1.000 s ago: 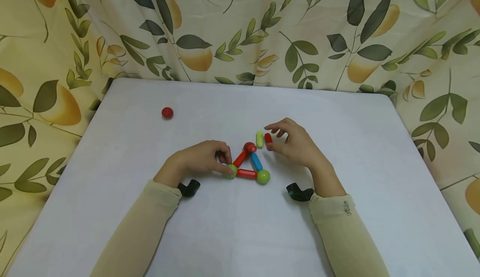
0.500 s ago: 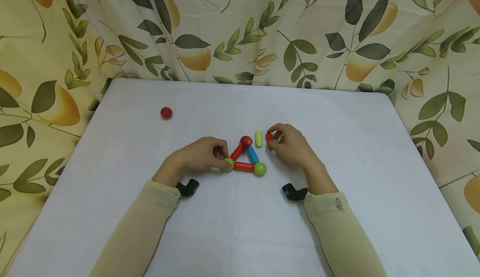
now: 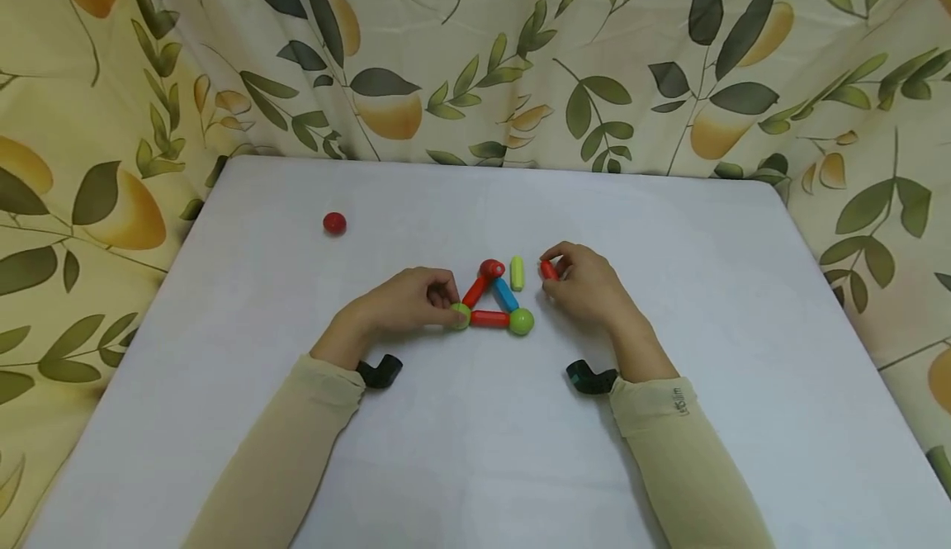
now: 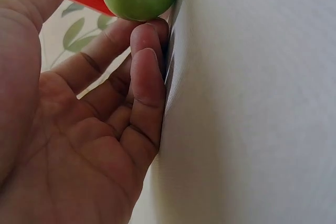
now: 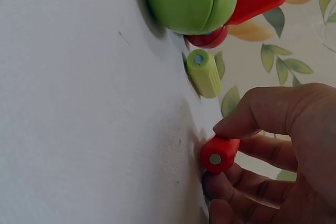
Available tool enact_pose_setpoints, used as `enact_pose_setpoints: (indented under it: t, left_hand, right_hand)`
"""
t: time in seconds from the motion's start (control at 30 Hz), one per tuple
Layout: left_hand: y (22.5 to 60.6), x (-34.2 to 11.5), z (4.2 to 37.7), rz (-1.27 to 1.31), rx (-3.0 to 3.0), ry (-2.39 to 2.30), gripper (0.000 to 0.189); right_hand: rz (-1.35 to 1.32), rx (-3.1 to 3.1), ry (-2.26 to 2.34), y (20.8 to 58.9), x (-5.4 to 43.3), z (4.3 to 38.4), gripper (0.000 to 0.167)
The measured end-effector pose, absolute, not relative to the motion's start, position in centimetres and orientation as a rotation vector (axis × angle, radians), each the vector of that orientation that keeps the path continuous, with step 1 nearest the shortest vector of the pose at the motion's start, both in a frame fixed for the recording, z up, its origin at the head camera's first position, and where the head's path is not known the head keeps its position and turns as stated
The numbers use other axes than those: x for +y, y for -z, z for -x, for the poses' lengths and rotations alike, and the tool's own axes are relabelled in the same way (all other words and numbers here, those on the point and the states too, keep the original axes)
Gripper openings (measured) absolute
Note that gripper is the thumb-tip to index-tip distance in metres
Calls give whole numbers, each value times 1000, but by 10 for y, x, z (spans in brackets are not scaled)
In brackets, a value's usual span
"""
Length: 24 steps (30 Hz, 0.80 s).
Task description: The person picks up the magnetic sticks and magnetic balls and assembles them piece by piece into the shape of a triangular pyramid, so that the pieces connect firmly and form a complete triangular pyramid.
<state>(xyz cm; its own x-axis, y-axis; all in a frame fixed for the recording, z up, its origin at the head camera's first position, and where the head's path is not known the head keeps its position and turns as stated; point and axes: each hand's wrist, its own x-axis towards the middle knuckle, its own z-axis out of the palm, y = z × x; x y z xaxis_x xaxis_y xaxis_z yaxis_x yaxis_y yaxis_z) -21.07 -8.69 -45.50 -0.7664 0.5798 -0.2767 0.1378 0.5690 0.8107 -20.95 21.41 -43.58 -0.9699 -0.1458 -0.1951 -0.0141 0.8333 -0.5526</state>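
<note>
A triangle of magnetic rods and balls lies on the white table in the head view. Its near side is a red magnetic rod (image 3: pixel 490 319) between a left green ball (image 3: pixel 461 315) and a right green ball (image 3: pixel 522 321). A blue rod (image 3: pixel 505 294) and another red rod (image 3: pixel 475 291) meet at a red ball (image 3: pixel 492 268), on which a further red rod (image 5: pixel 260 1) stands up. My left hand (image 3: pixel 413 301) pinches the left green ball. Between thumb and fingers, my right hand (image 3: pixel 587 285) pinches a loose red rod (image 5: pixel 219 153), its round metal end showing.
A yellow-green rod (image 3: pixel 517 272) lies between the triangle and my right hand. A lone red ball (image 3: pixel 335 224) sits at the back left of the table (image 3: pixel 475 466). Behind hangs a patterned curtain (image 3: pixel 475 62).
The triangle has shifted a little away from me with my left hand. My right fingers have closed on the loose red rod and moved it slightly right, away from the yellow-green rod.
</note>
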Motion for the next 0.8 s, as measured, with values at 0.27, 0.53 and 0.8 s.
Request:
enact_pose_setpoints:
  t: [0.27, 0.53, 0.8]
  left_hand:
    - [451, -85, 202, -536, 2266, -1131, 23]
    - [445, -89, 206, -538, 2302, -1109, 22]
    - [448, -88, 211, -608, 2268, -1095, 21]
  right_hand:
    - [110, 2737, 929, 424, 224, 208, 39]
    - [100, 2716, 1081, 413, 223, 211, 41]
    - [66, 2681, 1170, 405, 215, 202, 47]
